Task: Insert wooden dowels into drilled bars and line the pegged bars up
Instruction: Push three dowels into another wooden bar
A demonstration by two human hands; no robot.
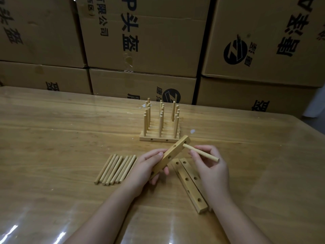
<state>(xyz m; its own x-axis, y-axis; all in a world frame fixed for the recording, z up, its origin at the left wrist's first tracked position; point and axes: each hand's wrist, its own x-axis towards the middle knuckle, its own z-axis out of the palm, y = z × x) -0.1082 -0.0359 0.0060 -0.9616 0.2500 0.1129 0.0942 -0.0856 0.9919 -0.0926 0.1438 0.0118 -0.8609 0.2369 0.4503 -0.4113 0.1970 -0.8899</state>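
The left hand [147, 166] grips a pale, drilled rectangular wooden bar [171, 154] by its near end, fingers curled round it, holding it tilted up off the glossy wood-grain tabletop [61, 138]. The right hand [211, 166] pinches a short, round, light wooden dowel [200, 153] between thumb and fingertips. The dowel's tip meets the bar near its far end, on the face turned toward that hand; whether it has entered the hole cannot be told.

To seat it well, the dowel probably has to run square to that face, not slanted. A grip closer to the tip should steady it, and a slight twist with the push may ease it in. The left hand would best brace the bar against the thrust.

A row of loose matching dowels [116, 169] lies just left of the left hand. Two more drilled bars [190, 184] lie side by side under the right wrist. Farther back, the finished pegged bars [160, 132] stand lined up before stacked cardboard boxes [140, 41].
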